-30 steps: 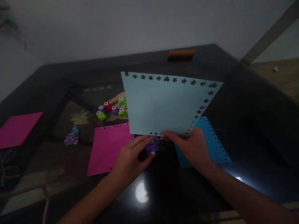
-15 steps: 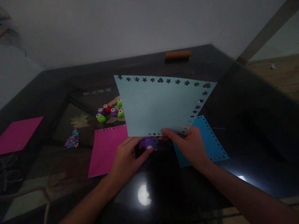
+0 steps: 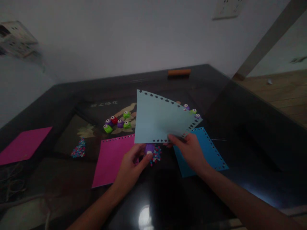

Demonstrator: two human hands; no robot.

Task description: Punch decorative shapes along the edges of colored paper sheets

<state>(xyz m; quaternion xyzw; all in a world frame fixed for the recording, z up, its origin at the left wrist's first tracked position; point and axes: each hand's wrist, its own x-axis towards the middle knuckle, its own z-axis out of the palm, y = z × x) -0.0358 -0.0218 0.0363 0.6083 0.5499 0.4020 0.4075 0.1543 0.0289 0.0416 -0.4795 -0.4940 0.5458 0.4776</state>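
My right hand (image 3: pixel 190 152) pinches the near edge of a light blue paper sheet (image 3: pixel 158 119) whose borders carry punched star and heart holes; the sheet tilts up off the dark glass table (image 3: pixel 240 134). My left hand (image 3: pixel 130 164) is closed around a small purple craft punch (image 3: pixel 149 148) just under the sheet's near edge. A little heap of coloured punched bits (image 3: pixel 156 155) lies beside the punch.
A pink sheet (image 3: pixel 112 158) and a blue sheet (image 3: pixel 203 150), both with punched edges, lie flat under my hands. Several green, purple and red punches (image 3: pixel 117 121) cluster behind; a few more punches (image 3: pixel 192 110) peek past the sheet. Another pink sheet (image 3: pixel 22 145) and confetti pile (image 3: pixel 79 149) lie left.
The light blue sheet has turned and tipped down flatter, uncovering punches behind it. My left hand has closed on the purple punch. The view has lifted.
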